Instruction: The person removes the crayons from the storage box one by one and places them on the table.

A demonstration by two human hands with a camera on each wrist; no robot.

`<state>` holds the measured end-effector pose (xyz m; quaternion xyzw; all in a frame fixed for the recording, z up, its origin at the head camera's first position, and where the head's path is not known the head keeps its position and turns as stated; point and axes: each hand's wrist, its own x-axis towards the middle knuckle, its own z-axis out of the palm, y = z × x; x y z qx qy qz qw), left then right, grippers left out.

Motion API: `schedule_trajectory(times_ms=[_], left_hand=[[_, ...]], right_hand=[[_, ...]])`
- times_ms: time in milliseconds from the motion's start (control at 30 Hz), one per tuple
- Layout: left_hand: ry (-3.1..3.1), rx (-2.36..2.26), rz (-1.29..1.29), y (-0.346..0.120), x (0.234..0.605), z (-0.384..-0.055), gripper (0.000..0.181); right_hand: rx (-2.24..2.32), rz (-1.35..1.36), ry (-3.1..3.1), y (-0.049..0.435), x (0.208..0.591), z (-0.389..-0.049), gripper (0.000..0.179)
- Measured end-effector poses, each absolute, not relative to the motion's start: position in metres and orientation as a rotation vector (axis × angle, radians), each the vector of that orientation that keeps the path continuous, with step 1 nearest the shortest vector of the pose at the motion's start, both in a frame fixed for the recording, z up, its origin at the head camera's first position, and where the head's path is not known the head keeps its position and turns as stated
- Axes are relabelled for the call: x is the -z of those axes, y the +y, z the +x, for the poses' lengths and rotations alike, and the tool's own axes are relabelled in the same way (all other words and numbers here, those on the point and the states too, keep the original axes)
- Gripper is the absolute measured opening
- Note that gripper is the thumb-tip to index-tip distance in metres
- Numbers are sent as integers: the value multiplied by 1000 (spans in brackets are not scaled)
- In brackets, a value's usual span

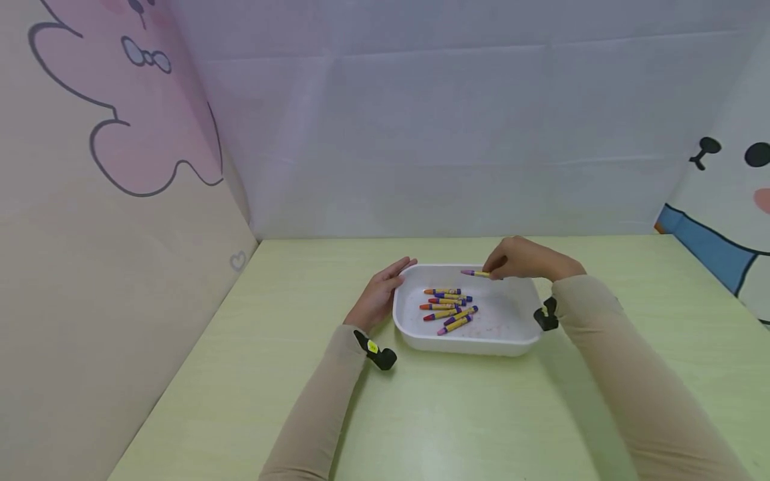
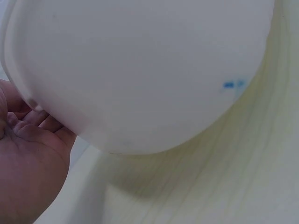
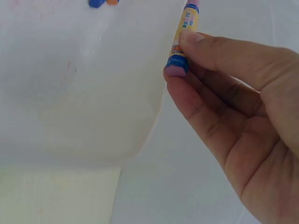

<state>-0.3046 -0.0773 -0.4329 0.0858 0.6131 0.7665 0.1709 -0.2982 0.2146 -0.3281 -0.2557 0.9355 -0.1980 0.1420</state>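
Note:
A white tray (image 1: 499,347) sits on the table, with several crayons (image 1: 445,307) lying loosely side by side in its left half, their tips orange, red, purple and pink. Over the tray's back right part, my right hand (image 1: 520,259) pinches a light purple crayon (image 3: 183,39) in a yellow wrapper between thumb and fingertips. Its tip points left in the head view. At the tray's left end my left hand (image 1: 380,294) holds the rim, thumb near the top edge and the other fingers along the outside. The left wrist view shows that palm (image 2: 32,158) beside the tray wall, fingers partly hidden behind it.
The light yellow-green table (image 1: 289,387) extends around the tray. A pale cloth wall (image 1: 445,147) rises behind the table, and printed side panels (image 1: 132,267) stand at left and right. Small crayon specks mark the tray floor.

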Motion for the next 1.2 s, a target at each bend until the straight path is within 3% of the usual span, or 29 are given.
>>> schedule_trajectory(times_ms=[400, 1200], left_hand=[[1718, -2218, 230, -78, 436, -307, 48], [1700, -2204, 249, -78, 435, -306, 48]], right_hand=[[601, -672, 2819, 259, 323, -296, 19], [621, -323, 2841, 325, 382, -283, 26]])
